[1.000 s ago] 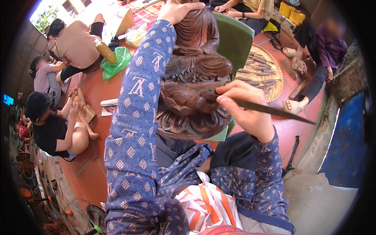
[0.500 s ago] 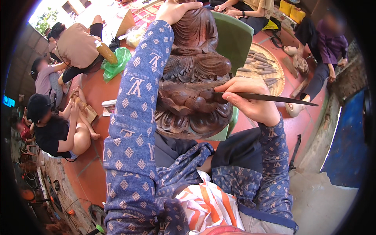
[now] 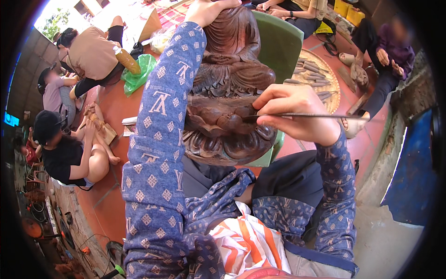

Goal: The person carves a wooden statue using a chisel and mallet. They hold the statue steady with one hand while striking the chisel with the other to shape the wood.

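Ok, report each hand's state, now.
Left hand: at the upper part of the dark wooden statue; whether it grips cannot be told.
Right hand: closed, holding a thin dark tool.

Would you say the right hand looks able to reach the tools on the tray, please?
Probably yes: the tools lie uncovered on the tray beyond the right hand, with nothing seen barring the way, though that hand holds a thin tool and depth is hard to judge.

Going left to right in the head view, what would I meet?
Black cap, green plastic bag, carved wooden Buddha statue, the person's right hand, seated person's purple top.
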### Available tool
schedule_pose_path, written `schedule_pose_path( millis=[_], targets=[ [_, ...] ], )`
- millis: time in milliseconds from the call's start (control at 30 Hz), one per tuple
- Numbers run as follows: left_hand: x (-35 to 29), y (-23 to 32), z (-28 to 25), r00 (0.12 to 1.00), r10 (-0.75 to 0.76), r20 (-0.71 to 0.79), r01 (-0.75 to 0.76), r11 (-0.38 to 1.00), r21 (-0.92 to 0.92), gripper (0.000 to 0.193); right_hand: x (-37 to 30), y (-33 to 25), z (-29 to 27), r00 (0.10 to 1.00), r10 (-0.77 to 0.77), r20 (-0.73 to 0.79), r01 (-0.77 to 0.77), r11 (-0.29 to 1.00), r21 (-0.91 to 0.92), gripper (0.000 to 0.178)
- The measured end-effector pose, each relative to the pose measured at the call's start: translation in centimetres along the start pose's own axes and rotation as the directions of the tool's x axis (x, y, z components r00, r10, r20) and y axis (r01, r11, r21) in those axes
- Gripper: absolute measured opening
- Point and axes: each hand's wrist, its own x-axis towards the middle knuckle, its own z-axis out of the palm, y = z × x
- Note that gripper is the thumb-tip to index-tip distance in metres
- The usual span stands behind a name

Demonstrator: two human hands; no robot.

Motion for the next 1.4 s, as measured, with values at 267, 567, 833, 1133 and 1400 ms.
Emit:
schedule_pose_path(
  millis=[267, 567, 833, 1133, 1400],
  targets=[
    [0.1, 0.0, -0.2, 0.998, -0.061, 0.011, 0.061, 0.998, 0.005, 0.085, 0.5, -0.1, -0.3, 1.0, 0.001, 0.018, -0.001, 1.0, -0.019, 0.013],
    [-0.4, 0.3, 0.0, 0.999, -0.04, -0.026, 0.039, 0.999, -0.029, 0.086, 0.6, -0.2, -0.4, 1.0, 0.008, 0.008, -0.008, 1.0, 0.008, 0.014],
    [-0.3, 0.3, 0.1, 0.995, -0.017, -0.098, 0.019, 1.0, 0.025, 0.086, 0.3, 0.2, 0.0, 0.996, 0.078, -0.034, -0.074, 0.99, 0.117, 0.012],
    [-0.6, 0.9, 0.1, 0.999, -0.024, -0.045, 0.022, 0.999, -0.045, 0.087, 0.0, 0.1, 0.2, 0.99, 0.11, -0.088, -0.091, 0.976, 0.196, 0.011],
    [-0.2, 0.0, -0.1, 0.993, -0.043, -0.106, 0.046, 0.998, 0.032, 0.083, -0.5, -0.4, 1.1, 0.956, 0.254, -0.147, -0.222, 0.953, 0.205, 0.012]
  ],
)
